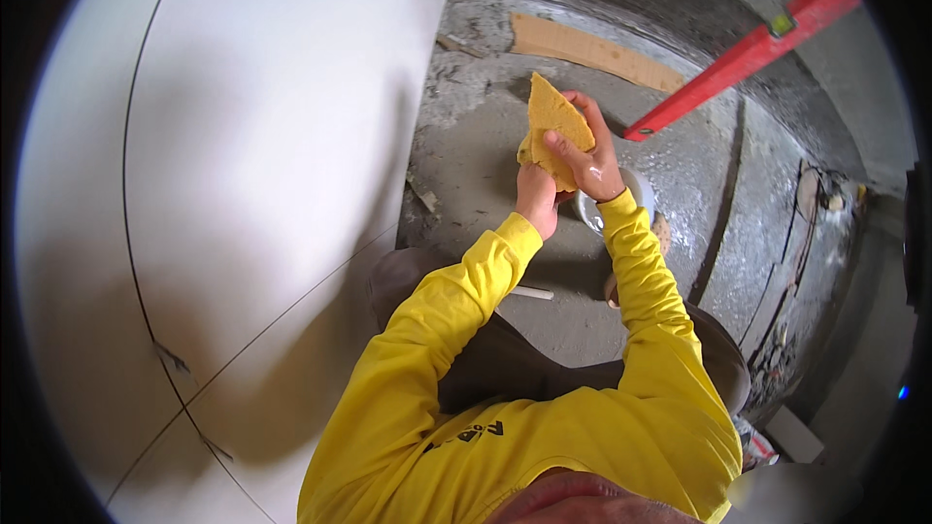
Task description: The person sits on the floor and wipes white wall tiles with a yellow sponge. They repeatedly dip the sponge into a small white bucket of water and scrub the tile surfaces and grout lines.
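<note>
Both hands were on the yellow sponge (558, 121), held out ahead of the body, over the grey floor (476, 160) as seen from the head. Right hand (594, 160): grasping, thumb pressed on the near face, other fingers wrapped round the right edge and partly hidden behind. Left hand (539, 196): grasping the lower end, most of its grip hidden by the sponge and the wrist. Neither hand was free. Sponge stood tilted, one pointed corner up, ragged edges; lower left part looked doubled over or layered, couldn't tell which. Wet shine on the back of the right hand.

White bucket (641, 190) sat just beyond the right wrist, partly covered by it; contents too hidden to call. Red spirit level (723, 70) slanted in from upper right, lower end near the right hand but apart from it, yellow-green vial (782, 26) near the top. Cardboard strip (592, 50) lay past the sponge along the foot of the far wall. Pale stick (533, 292) lay on the floor between the forearms.

Large white tiles (272, 107) filled the left side, dark joints between them, small dark slivers (173, 359) sticking out at the joints. Person wore a yellow top (573, 432) and dark trousers (505, 359), knees bent wide.
</note>
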`<action>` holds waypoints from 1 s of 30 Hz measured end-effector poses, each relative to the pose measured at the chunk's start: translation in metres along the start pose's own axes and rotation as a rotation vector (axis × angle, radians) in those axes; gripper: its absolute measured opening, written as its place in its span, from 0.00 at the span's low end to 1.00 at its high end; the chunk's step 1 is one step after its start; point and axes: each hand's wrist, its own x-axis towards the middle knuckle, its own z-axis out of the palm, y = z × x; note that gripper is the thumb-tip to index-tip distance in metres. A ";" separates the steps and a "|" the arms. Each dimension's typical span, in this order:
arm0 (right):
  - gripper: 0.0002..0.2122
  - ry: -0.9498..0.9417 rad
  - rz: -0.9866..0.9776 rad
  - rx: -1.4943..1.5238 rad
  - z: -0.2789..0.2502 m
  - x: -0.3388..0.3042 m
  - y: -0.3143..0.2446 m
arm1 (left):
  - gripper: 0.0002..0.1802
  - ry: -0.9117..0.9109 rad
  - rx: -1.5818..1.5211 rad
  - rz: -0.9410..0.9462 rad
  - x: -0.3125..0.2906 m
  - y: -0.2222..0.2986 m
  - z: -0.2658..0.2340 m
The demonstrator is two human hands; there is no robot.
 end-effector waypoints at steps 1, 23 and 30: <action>0.29 0.065 -0.055 0.016 0.007 0.003 0.007 | 0.26 0.063 0.021 -0.046 -0.001 0.005 -0.005; 0.17 -0.347 0.022 -1.031 0.147 0.204 0.257 | 0.33 0.138 0.100 0.577 -0.140 0.043 -0.015; 0.19 -0.759 0.218 -0.389 0.117 0.088 0.198 | 0.33 0.052 0.101 0.572 -0.129 0.048 -0.002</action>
